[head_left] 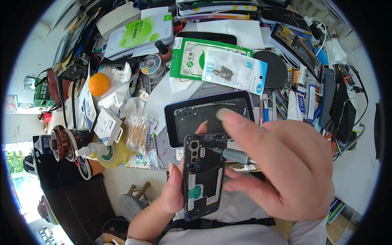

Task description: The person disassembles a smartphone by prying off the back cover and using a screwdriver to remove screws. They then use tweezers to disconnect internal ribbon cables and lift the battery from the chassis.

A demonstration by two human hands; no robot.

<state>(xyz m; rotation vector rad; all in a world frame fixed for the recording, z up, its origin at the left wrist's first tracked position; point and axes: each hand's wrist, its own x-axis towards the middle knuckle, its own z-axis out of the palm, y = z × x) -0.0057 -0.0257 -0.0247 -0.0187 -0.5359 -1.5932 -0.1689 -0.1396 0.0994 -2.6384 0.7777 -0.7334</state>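
Above the person's lap, at the near edge of a cluttered bench [163, 98], an opened phone [202, 190] stands nearly upright in view, its camera block toward the top and its inner frame facing up. The left hand [173, 192] is curled around it from the left, thumb along the side and one fingertip showing past the upper edge. The right hand [281, 167] has its fingers bent around a knurled screwdriver [237, 156], with forefinger and lower fingers spread apart; the exact grip is hidden by the hand. The driver's thin end points at the phone beside the camera block; whether it touches cannot be told. Just beyond lies a dark tray [170, 128] with a black back panel [194, 118] inside, and to its left are a bag of cotton swabs [139, 132] and an orange [99, 84]
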